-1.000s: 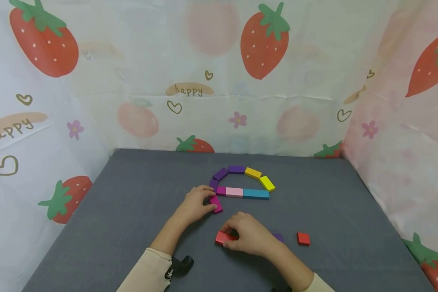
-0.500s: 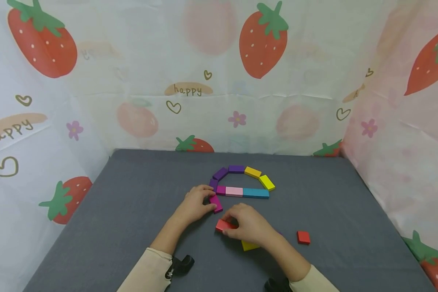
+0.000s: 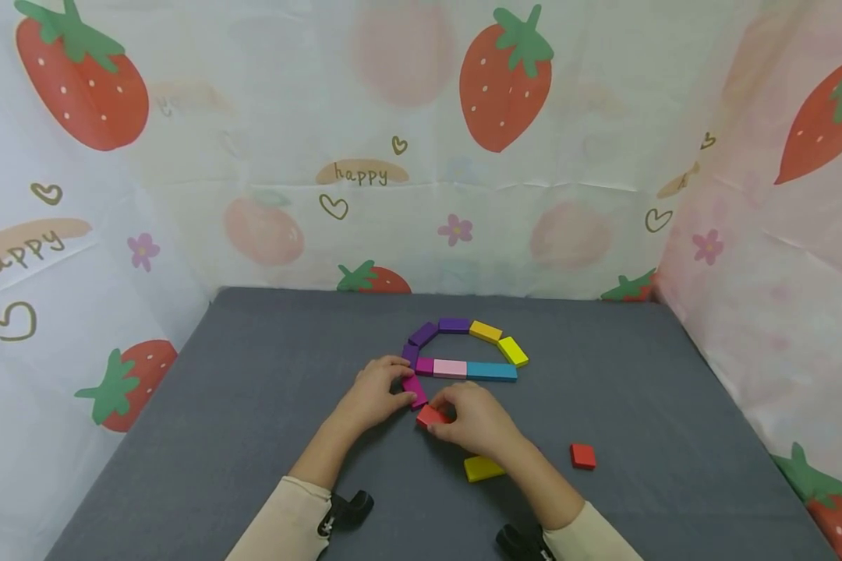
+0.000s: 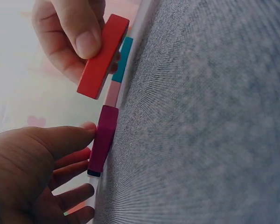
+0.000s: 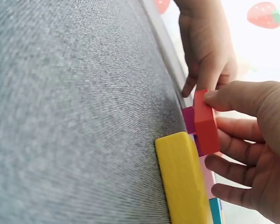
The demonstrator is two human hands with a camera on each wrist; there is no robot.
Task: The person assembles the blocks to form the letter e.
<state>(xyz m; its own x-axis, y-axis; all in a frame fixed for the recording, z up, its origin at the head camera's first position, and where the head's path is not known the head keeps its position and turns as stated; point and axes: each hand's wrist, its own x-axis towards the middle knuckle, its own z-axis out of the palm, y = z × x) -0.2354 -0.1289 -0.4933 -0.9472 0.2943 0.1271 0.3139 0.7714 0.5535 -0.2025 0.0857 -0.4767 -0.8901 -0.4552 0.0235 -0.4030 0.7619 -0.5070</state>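
My left hand (image 3: 373, 394) holds a magenta block (image 3: 415, 391) that lies slanted on the cloth, thumb at its near end and fingers at its far end. In the right hand (image 3: 475, 418), a red block (image 3: 431, 417) is pinched between thumb and fingers, close to the magenta block's near end. The left wrist view has this red block (image 4: 102, 58) tilted above the magenta block (image 4: 103, 140). Beyond them, purple blocks (image 3: 454, 326) and yellow blocks (image 3: 513, 351) form an arch over a row with a pink block (image 3: 451, 369) and a blue block (image 3: 492, 372).
A loose yellow block (image 3: 482, 468) lies partly under the right forearm in the head view. Farther right rests a small red block (image 3: 583, 456). Grey cloth (image 3: 309, 335) covers the table, and a strawberry-print curtain (image 3: 281, 132) hangs around its back and sides.
My right hand has moved away from me with the red block, up to the magenta block's near end. The loose yellow block has come into sight; the left hand stays put.
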